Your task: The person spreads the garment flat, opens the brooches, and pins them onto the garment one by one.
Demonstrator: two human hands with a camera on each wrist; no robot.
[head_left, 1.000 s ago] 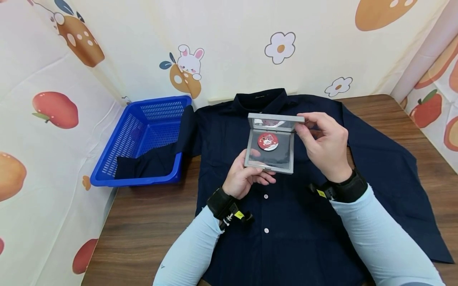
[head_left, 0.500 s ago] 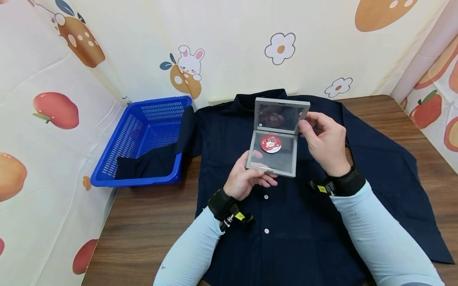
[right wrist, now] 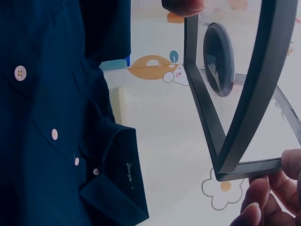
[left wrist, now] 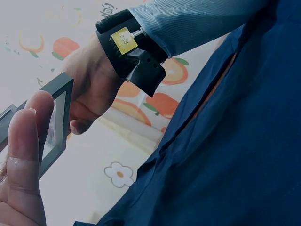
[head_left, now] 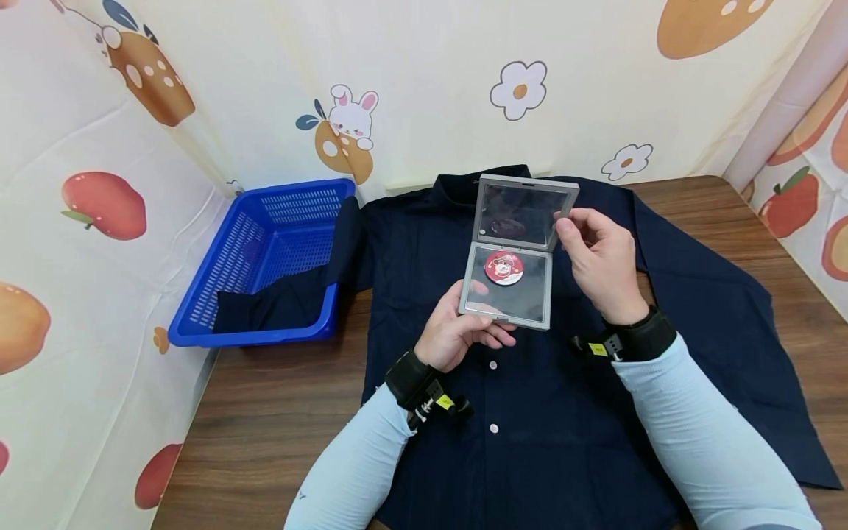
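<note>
A grey hinged display case (head_left: 510,303) with clear film windows stands unfolded above the shirt. In its lower half sits a round red-and-white badge (head_left: 503,268); in the right wrist view, the badge (right wrist: 218,59) looks dark from its edge. My left hand (head_left: 450,331) grips the lower half at its near-left corner, with the thumb on top and fingers beneath. My right hand (head_left: 603,265) pinches the right edge of the raised lid (head_left: 520,205) between thumb and fingers. Below lies a navy button-up shirt (head_left: 437,442), front side up, collar toward the back.
At the left stands a blue plastic basket (head_left: 248,340), with one shirt sleeve (head_left: 285,300) draped into it. The brown wooden table (head_left: 285,412) shows around the shirt. Behind hangs a cream curtain (head_left: 430,81) printed with fruit, flowers and a rabbit.
The lid has swung further up and back, so its window now faces the head camera. The case has shifted slightly to the right, and both hands keep their grip.
</note>
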